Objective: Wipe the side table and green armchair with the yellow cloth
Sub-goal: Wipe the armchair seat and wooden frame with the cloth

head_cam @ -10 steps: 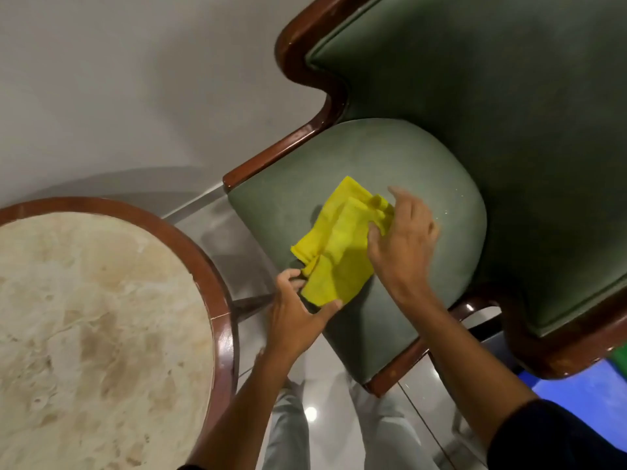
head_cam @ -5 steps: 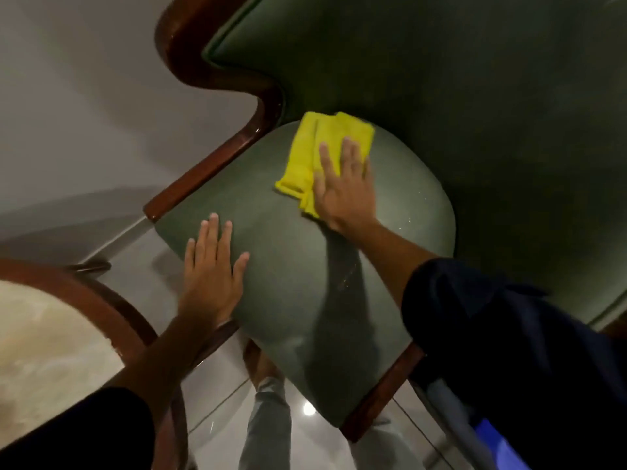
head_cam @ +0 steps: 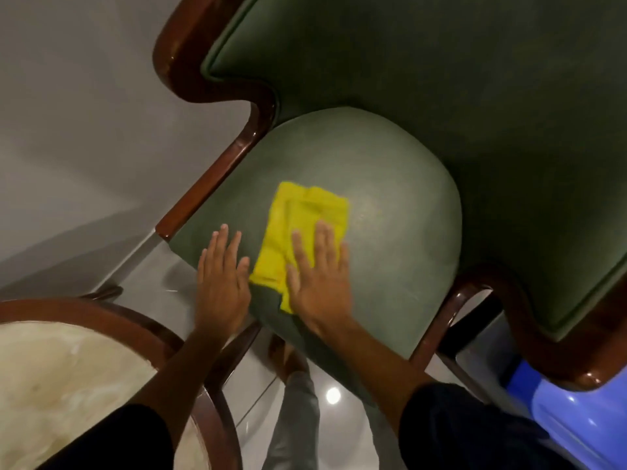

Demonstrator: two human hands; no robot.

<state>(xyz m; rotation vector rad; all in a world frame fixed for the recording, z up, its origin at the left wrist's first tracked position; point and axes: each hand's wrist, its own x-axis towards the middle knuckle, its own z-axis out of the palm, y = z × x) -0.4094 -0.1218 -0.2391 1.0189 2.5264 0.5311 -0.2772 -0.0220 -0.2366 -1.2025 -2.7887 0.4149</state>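
The green armchair (head_cam: 390, 205) fills the upper right, its rounded seat cushion framed by dark wooden arms. A folded yellow cloth (head_cam: 298, 225) lies flat on the front part of the seat. My right hand (head_cam: 320, 279) presses palm-down on the cloth's near half, fingers spread. My left hand (head_cam: 222, 283) rests flat on the seat's front-left edge, just beside the cloth, holding nothing. The round side table (head_cam: 112, 317), marble-topped with a dark wooden rim, sits at the lower left, partly hidden by my left sleeve.
A grey wall (head_cam: 84, 130) stands behind the chair at the left. A glossy tiled floor (head_cam: 332, 418) shows between table and chair, with my leg (head_cam: 295, 418) over it. A blue plastic object (head_cam: 559, 412) sits at the lower right under the chair's arm.
My right hand has dragged the cloth from the back of the seat toward the front. My left hand stays flat on the seat's front-left edge.
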